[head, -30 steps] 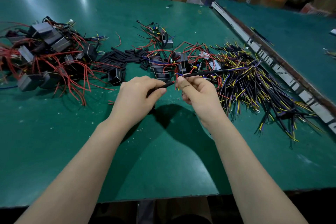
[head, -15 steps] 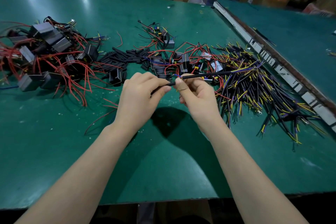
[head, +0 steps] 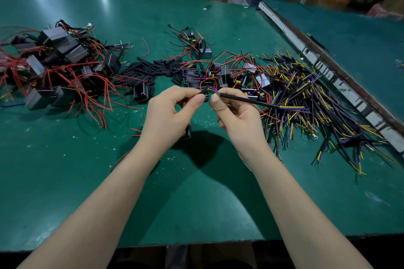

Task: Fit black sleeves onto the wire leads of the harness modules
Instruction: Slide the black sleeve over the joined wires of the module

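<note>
Left hand (head: pixel 168 113) pinches a short black sleeve (head: pixel 203 91) between thumb and forefinger, above the green table (head: pixel 65 170). Just beside it, the right hand (head: pixel 238 118) grips a long sleeved lead (head: pixel 247 100), whose blue and yellow wire ends poke toward the sleeve. Loose black sleeves (head: pixel 150 67) lie beyond, between the red-wired modules (head: pixel 56 61) and the finished leads (head: pixel 317 102).

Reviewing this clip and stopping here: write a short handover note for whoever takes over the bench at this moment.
Left hand pinches the wire leads beside a short black piece.
Right hand pinches the long black sleeve, whose far end shows yellow and purple wires.
Loose black sleeves lie mid-table, by the modules with red leads at left and more modules behind the hands.
Sleeved wires are piled at right.
Left: seat this sleeve, then continue through the modules.
</note>
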`<state>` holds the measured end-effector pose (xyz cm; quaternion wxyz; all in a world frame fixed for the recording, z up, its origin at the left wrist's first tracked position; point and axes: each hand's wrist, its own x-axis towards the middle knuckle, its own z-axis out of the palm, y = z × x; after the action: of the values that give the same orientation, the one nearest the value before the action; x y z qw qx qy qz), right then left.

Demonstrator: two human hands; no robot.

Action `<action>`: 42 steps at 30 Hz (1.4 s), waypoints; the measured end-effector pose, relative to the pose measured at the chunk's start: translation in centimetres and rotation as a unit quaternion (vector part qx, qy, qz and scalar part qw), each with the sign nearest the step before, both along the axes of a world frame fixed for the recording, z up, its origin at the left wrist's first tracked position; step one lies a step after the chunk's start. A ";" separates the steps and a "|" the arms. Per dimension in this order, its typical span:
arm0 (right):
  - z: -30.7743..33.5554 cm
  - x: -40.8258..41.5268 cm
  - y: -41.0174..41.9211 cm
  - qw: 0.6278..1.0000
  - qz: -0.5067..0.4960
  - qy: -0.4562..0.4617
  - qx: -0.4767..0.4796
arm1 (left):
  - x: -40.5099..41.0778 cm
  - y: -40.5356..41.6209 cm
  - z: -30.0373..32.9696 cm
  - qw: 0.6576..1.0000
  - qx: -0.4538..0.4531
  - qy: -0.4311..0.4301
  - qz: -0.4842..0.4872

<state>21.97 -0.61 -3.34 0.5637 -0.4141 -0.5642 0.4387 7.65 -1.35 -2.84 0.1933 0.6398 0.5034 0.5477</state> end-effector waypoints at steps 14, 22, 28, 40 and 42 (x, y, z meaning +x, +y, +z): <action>0.9 1.7 0.3 0.999 0.016 -0.046 -0.014 | -0.4 0.3 -0.2 0.994 0.043 0.096 -0.024; 0.7 1.9 0.5 0.999 -0.001 -0.054 -0.008 | -0.6 0.3 -0.2 0.988 0.041 0.140 -0.048; 0.4 2.0 0.5 0.994 0.002 -0.113 0.008 | -0.6 0.3 -0.3 0.995 0.023 0.090 -0.040; -0.2 2.1 0.8 0.971 -0.058 -0.225 0.050 | -1.0 0.6 -0.4 0.991 -0.047 0.054 -0.109; -0.1 2.0 0.7 0.974 -0.041 -0.219 0.038 | -1.0 0.6 -0.4 0.994 -0.047 0.023 -0.096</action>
<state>24.00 0.11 -3.46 0.4593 -0.5009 -0.6731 0.2919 6.68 -0.73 -3.22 0.2634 0.6876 0.4694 0.4873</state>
